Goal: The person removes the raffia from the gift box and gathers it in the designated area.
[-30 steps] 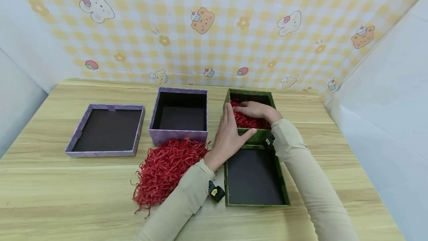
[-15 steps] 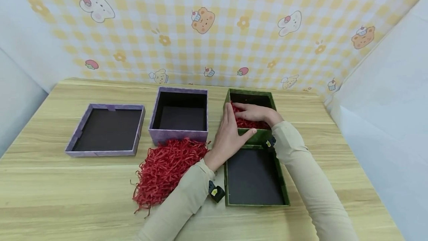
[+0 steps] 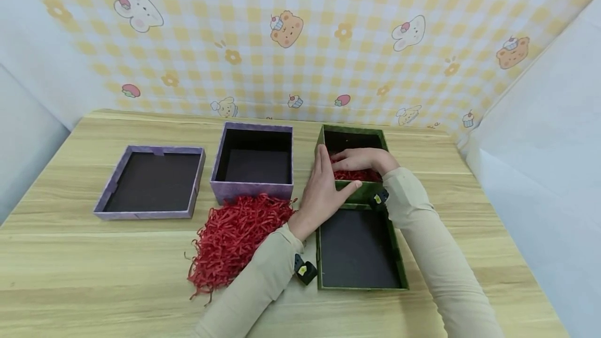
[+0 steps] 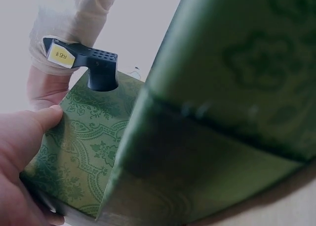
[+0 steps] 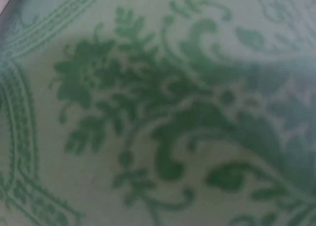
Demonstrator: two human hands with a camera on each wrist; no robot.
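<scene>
My left hand (image 3: 324,192) rests along the left side of a green patterned box (image 3: 359,190), fingers straight and thumb spread across its front wall. In the left wrist view the thumb lies on the box's green front (image 4: 98,147). My right hand (image 3: 361,159) reaches down inside the box, its fingers extended onto red shredded paper (image 3: 359,175); the fingertips are partly hidden by the left hand. Green floral paper (image 5: 163,112) fills the right wrist view. An upturned green lid (image 3: 359,249) lies directly in front of the box.
Left of the green box stands an open purple box (image 3: 253,190) with a black inside. A loose pile of red shredded paper (image 3: 239,233) lies before it, beside the left forearm. Farther left is an upturned purple lid (image 3: 152,181). A checked cloth (image 3: 310,67) hangs behind the table.
Inside the green box, the right hand has shifted slightly downward and toward the front, and the red paper there sits lower. The left hand keeps its place.
</scene>
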